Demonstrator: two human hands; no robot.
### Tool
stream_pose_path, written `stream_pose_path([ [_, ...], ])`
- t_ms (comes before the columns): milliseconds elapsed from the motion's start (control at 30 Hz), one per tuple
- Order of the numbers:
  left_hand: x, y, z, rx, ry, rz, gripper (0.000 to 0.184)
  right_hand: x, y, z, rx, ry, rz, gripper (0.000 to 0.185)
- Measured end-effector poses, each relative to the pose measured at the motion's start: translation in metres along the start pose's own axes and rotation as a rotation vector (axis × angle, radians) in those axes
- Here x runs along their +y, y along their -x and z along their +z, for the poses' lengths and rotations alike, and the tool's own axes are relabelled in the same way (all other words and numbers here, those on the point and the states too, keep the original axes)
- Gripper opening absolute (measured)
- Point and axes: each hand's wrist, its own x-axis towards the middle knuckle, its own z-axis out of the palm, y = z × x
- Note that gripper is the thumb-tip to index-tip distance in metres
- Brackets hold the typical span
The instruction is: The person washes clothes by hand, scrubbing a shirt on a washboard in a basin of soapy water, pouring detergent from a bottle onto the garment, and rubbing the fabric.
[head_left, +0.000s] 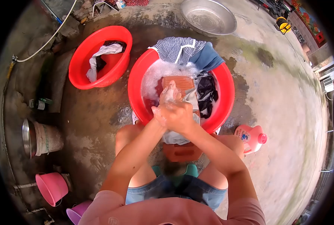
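Both my hands meet over an orange ridged washboard [179,81] that leans in a red basin [135,88] of foamy water. My left hand [170,93], wet and streaked with foam, has its fingers bent. Across it lies my right hand [176,115], with its fingers closed and pressed against the left. What is between them, if anything, is hidden. A wet pale grey cloth [175,138] lies on the board under my hands and shows on both sides of them. Dark wet fabric [206,93] floats at the basin's right side.
A checked garment [174,49] and blue cloth [207,57] hang over the far rim. Another red basin [77,67] holds white cloth [93,67]. A metal basin [208,17] stands at the back, a pink detergent jug [251,138] at right, a pink bucket [51,187] at left.
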Motion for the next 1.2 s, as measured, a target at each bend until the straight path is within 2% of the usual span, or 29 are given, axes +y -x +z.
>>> stream_pose_path([
  [33,0.003,0.007,0.031,-0.012,-0.031,-0.039,0.023,0.01,0.002,-0.002,-0.009,-0.004,0.013,0.013],
  [67,0.024,0.004,0.108,0.299,-0.259,-0.173,0.023,0.02,-0.004,-0.002,-0.008,0.003,0.016,0.013],
  [100,0.045,0.001,0.187,0.588,-0.425,-0.361,0.022,0.018,-0.017,-0.006,-0.277,0.39,0.331,0.014],
  [200,0.037,0.003,0.144,0.17,-0.068,-0.255,0.023,0.011,-0.009,0.001,-0.028,0.052,0.107,0.025],
  [233,0.044,0.0,0.155,0.33,-0.109,-0.301,0.02,-0.012,-0.004,0.002,-0.027,0.059,-0.058,0.03],
  [267,0.05,-0.003,0.167,0.491,-0.142,-0.349,0.018,-0.009,-0.002,0.003,-0.016,0.063,-0.044,0.03],
  [300,0.044,0.0,0.135,0.36,-0.11,-0.337,0.018,0.003,-0.002,0.003,0.002,0.071,-0.035,0.03],
  [333,0.049,-0.004,0.158,0.217,-0.078,-0.327,0.018,0.018,-0.006,0.002,0.028,0.087,-0.03,0.03],
  [367,0.043,-0.006,0.185,0.654,-0.424,-0.323,0.021,0.035,-0.01,-0.003,-0.145,0.329,0.159,0.027],
  [467,0.039,-0.002,0.149,0.337,-0.151,-0.332,0.021,0.013,-0.008,0.001,0.076,0.073,0.021,0.023],
  [500,0.039,-0.005,0.115,0.201,-0.058,-0.344,0.02,0.006,-0.001,0.004,0.026,0.082,-0.009,0.02],
  [533,0.046,-0.009,0.112,0.066,0.034,-0.365,0.02,-0.001,0.005,0.006,-0.024,0.09,-0.039,0.018],
  [567,0.042,-0.004,0.113,0.227,-0.023,-0.366,0.022,0.014,0.003,0.005,-0.011,0.098,-0.045,0.018],
  [600,0.043,-0.002,0.142,0.383,-0.078,-0.373,0.023,0.022,0.001,0.003,0.004,0.114,-0.047,0.018],
  [633,0.042,0.0,0.16,0.518,-0.371,-0.389,0.02,0.019,0.001,0.003,-0.009,0.102,-0.011,0.02],
  [733,0.038,-0.022,0.071,-0.267,0.121,-0.481,0.02,0.005,-0.002,0.003,-0.051,0.077,0.069,0.027],
  [800,0.043,-0.017,0.085,-0.113,0.07,-0.467,0.018,-0.012,0.009,0.005,-0.107,0.092,0.013,0.031],
  [867,0.046,-0.008,0.185,0.665,-0.338,-0.374,0.027,0.029,0.001,0.007,-0.084,0.14,0.116,0.035],
  [900,0.043,-0.011,0.146,0.44,-0.458,-0.307,0.028,0.057,-0.004,0.003,-0.195,-0.067,0.547,0.039],
  [933,0.051,-0.014,0.153,0.465,-0.618,-0.256,0.03,0.071,-0.009,-0.008,-0.232,-0.287,0.774,0.042],
  [1000,0.069,-0.024,0.169,0.531,-0.925,-0.131,0.035,0.073,-0.009,-0.019,-0.151,-0.686,0.872,0.04],
  [1033,0.082,-0.025,0.168,0.378,-1.023,-0.162,0.042,0.065,-0.01,-0.026,-0.151,-0.811,0.935,0.039],
  [1067,0.084,-0.022,0.172,0.386,-1.085,-0.132,0.043,0.056,-0.011,-0.034,-0.147,-0.94,1.002,0.038],
  [1133,0.082,-0.026,0.182,0.371,-1.205,-0.066,0.044,0.055,-0.015,-0.045,-0.336,-0.938,0.917,0.029],
  [1200,0.085,-0.027,0.177,0.318,-1.187,-0.117,0.044,0.049,-0.02,-0.057,-0.467,-0.973,0.822,0.026],
])
